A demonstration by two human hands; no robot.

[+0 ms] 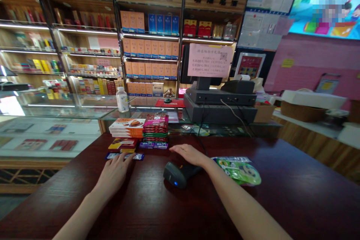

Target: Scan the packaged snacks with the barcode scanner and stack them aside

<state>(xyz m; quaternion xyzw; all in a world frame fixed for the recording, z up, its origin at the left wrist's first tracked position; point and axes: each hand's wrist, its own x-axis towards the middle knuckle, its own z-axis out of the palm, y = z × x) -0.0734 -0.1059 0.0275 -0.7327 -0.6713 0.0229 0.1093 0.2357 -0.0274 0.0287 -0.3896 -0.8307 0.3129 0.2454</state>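
We see our left hand (pixel 114 174) lying palm down on the dark red tabletop (pixel 284 198), its grip released, the fingertips over a small blue-and-white packet (pixel 138 156) whose middle they hide. Our right hand (pixel 189 154) is also open and palm down, its grip holding nothing, just beyond a black handheld barcode scanner (pixel 176 174); the hand and wrist hide the scanner's rear, so we cannot tell whether they touch it. A green foil snack bag (pixel 239 171) lies just beside the right forearm. Ahead stand a stack of boxed snacks (pixel 126 127) and a pile of pink-and-green packets (pixel 155 129), their small print unreadable from here.
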